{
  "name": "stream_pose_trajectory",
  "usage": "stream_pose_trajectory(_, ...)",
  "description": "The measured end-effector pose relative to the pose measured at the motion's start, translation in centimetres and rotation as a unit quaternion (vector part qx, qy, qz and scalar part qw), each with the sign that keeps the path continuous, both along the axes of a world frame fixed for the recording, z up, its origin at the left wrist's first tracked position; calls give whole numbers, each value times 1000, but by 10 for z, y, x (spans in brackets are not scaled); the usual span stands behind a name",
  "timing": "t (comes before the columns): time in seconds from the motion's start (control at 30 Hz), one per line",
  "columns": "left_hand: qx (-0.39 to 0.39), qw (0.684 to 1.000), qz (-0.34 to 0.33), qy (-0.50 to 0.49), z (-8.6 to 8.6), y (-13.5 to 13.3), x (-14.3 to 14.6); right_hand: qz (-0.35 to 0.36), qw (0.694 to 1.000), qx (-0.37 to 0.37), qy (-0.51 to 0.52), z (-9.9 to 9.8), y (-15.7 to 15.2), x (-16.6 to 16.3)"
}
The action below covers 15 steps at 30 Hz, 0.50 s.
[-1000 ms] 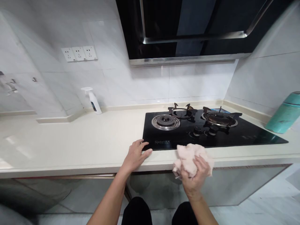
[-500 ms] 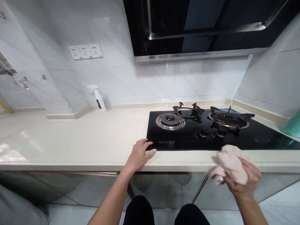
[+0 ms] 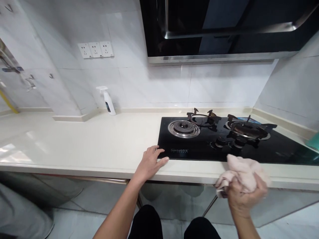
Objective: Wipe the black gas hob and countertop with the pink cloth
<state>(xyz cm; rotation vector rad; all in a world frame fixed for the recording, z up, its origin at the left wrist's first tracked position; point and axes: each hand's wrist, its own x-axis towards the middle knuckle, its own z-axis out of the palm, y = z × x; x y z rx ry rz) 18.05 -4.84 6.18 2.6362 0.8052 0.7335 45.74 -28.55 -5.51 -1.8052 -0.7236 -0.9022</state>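
Note:
My left hand (image 3: 151, 163) rests with its fingers apart on the counter edge, its fingertips touching the front left corner of the black gas stove (image 3: 179, 142). In my right hand (image 3: 245, 196) is a bunched, pale pink cloth (image 3: 245, 172), held at the counter's front edge before the stove. The fingers wrap round the cloth and are partly hidden by it. A round burner (image 3: 184, 128) shows on the stove's left side without its grate over it. The loose pan support (image 3: 202, 120) sits behind and to the right of it.
A white spray bottle (image 3: 108, 103) stands against the wall on the pale countertop (image 3: 74, 142). Overhead hangs a black range hood (image 3: 179, 30). A second burner with its grate (image 3: 248, 128) is on the right. A green object (image 3: 313, 142) lies at the far right edge.
My right hand has moved left along the counter edge with the cloth. The left hand stays at the stove corner. My view has turned slightly.

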Motion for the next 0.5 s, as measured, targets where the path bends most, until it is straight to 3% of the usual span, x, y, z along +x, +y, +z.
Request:
stream_pose_trajectory(0.1, 4, 1000, 1, 6, 0, 0, 0, 13, 996, 74, -56, 5, 32, -57)
stream_pose_trajectory(0.23, 2, 1000, 3, 10, -1, 1, 0, 76, 992, 53, -86, 5, 61, -109)
stream_pose_trajectory(0.33, 3, 1000, 3, 9, -1, 1, 0, 112, 985, 41, -128, 0, 62, -109)
stream_pose_trajectory(0.5, -2, 1000, -1, 4, -2, -1, -1, 208, 961, -62, -170, 1, 35, -63)
